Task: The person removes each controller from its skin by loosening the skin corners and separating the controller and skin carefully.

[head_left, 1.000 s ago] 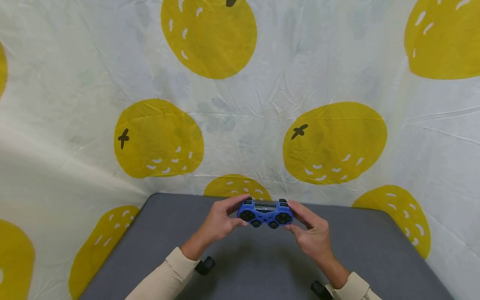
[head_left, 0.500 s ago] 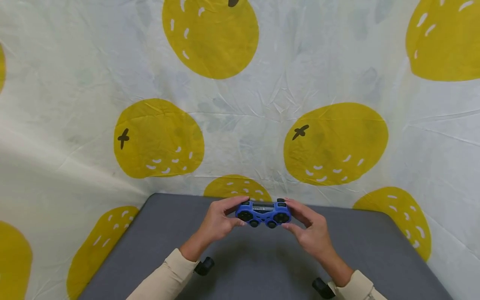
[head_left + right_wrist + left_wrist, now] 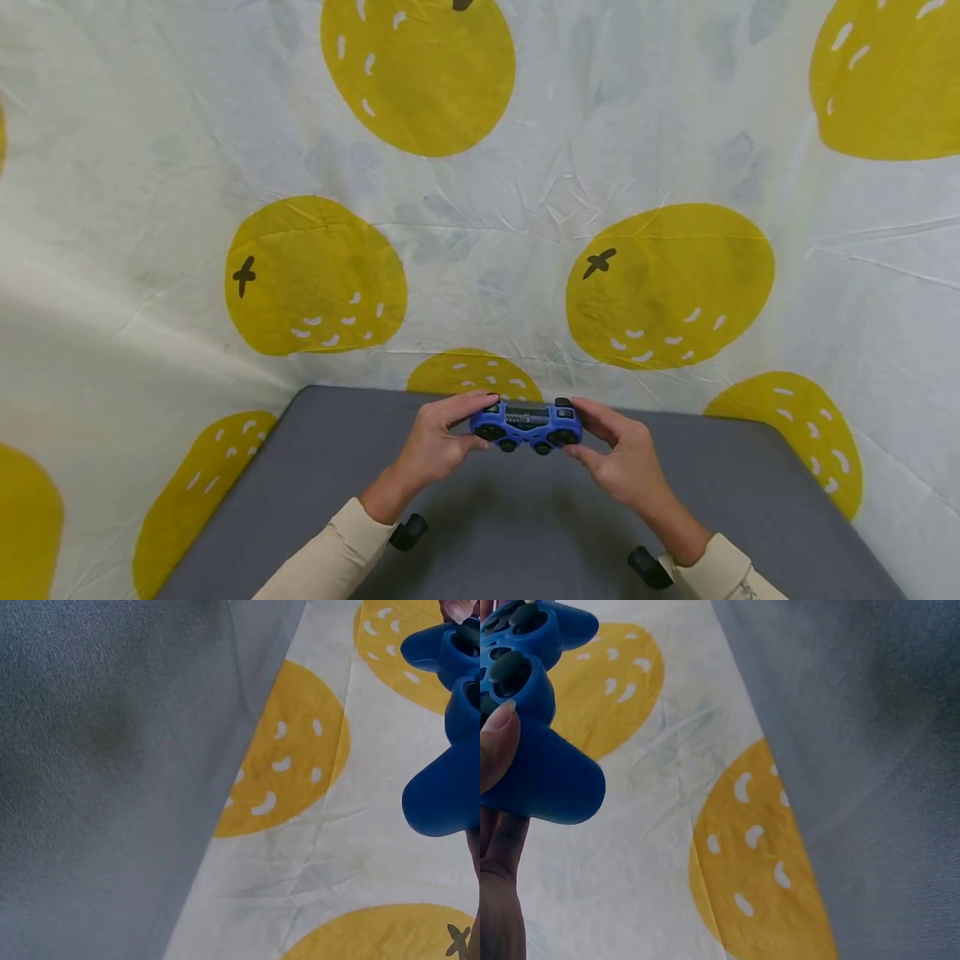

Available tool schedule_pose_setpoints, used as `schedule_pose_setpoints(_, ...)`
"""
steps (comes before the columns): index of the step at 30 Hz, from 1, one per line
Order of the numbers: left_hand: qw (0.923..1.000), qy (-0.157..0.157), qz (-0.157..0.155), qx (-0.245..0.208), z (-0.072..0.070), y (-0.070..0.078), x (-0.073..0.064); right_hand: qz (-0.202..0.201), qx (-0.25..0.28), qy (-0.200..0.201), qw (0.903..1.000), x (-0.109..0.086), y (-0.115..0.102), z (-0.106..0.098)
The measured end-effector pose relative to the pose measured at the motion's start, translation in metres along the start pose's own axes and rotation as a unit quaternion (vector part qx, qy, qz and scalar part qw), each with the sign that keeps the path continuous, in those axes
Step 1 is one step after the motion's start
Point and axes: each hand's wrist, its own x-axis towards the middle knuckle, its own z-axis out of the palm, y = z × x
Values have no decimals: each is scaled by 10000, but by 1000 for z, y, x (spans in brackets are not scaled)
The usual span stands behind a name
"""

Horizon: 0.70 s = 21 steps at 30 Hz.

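A blue game controller [image 3: 527, 421] with black buttons and thumbsticks is held up over the grey table, its top edge facing the head camera. My left hand [image 3: 438, 442] pinches its left end, thumb below and index finger along the top shoulder. In the left wrist view, the thumb [image 3: 499, 742] presses close beside a thumbstick, above a rounded blue grip [image 3: 559, 776]. My right hand [image 3: 626, 458] pinches the other end in the same way. The right wrist view shows the controller [image 3: 446, 787] at its right edge, with most of the right hand out of frame.
The grey table [image 3: 337, 467] spreads beneath both hands. A white curtain [image 3: 480, 275] printed with yellow fruit hangs behind it and along the sides. Black wrist cameras [image 3: 408, 532] sit under the beige sleeves [image 3: 330, 554].
The controller has shifted slightly left and tilted, so its top edge shows more and its face buttons less. Both hands keep their grip on it.
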Motion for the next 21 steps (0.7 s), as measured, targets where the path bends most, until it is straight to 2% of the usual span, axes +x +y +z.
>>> schedule_pose_setpoints(10, 9994, 181, 281, 81, 3, -3, -2, -378, -821, -560, 9943, 5, -2, -6)
schedule_pose_setpoints(15, 9997, 63, 198, -139, 2, -3, -2, -645, -999, -455, 9919, 5, -2, -7)
schedule_pose_setpoints(21, 9993, -143, 329, -127, 0, -1, 0, -978, -1405, -233, 9850, 4, -3, -9)
